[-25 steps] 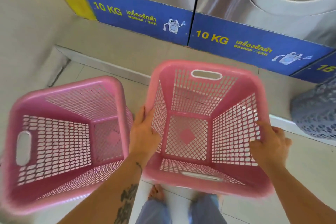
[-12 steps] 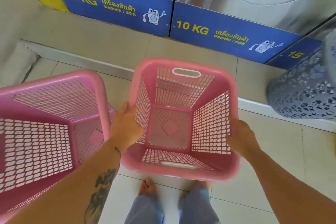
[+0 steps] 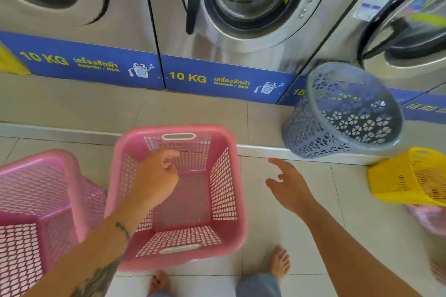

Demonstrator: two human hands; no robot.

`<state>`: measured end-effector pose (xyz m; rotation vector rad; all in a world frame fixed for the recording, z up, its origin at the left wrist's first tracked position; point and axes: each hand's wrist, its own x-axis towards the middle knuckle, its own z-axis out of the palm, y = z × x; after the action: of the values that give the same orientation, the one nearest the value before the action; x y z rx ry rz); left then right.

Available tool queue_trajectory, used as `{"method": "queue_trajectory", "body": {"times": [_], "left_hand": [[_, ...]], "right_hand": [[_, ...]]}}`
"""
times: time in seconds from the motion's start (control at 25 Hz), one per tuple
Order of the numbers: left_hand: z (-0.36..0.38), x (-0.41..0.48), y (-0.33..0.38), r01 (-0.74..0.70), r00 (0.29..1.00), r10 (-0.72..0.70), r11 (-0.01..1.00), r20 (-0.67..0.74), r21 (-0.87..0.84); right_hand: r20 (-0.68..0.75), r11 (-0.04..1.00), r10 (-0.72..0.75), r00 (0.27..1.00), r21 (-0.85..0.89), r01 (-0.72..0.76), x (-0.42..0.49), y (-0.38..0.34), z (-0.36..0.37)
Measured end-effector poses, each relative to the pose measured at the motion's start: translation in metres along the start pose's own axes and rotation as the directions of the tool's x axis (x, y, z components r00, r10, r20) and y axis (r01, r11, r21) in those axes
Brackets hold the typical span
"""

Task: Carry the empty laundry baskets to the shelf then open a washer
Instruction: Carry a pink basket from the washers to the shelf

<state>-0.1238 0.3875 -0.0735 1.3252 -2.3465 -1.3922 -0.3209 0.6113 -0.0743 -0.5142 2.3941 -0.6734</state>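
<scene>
Evidently early: both hands loose and empty, left hand (image 3: 158, 177) over pink basket (image 3: 224, 190), right hand (image 3: 288, 187) beside; washer (image 3: 241, 7) closed.

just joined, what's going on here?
A barefoot person stands before a row of 10 KG washers with empty laundry baskets. Neither hand grips anything: the left hand hovers over the middle pink basket, the right hand is open beside it. Another pink basket sits left; grey basket and yellow basket right.

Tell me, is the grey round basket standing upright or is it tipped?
Tipped. The grey basket leans on the step, its open mouth turned toward the camera, not straight up.
</scene>
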Motion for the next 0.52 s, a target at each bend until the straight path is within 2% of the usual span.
{"method": "queue_trajectory", "body": {"times": [0.2,0.36,0.48,0.52], "left_hand": [[0.104,0.021,0.094,-0.124,0.992,0.124,0.991,-0.006,-0.047],[0.220,0.045,0.178,-0.194,0.980,0.199,0.972,0.027,-0.130],[0.297,0.076,0.234,-0.317,0.948,0.318,0.948,-0.017,0.022],[0.319,0.089,0.249,-0.308,0.950,0.311,0.948,-0.032,0.085]], "right_hand": [[-0.131,0.991,-0.002,0.991,0.135,0.020,0.030,0.075,-0.097],[-0.257,0.989,-0.016,0.966,0.136,0.053,0.070,0.154,-0.187],[-0.346,0.995,-0.006,0.938,0.091,0.040,0.114,0.207,-0.250],[-0.366,0.997,0.016,0.930,0.081,0.015,0.131,0.222,-0.268]]}}
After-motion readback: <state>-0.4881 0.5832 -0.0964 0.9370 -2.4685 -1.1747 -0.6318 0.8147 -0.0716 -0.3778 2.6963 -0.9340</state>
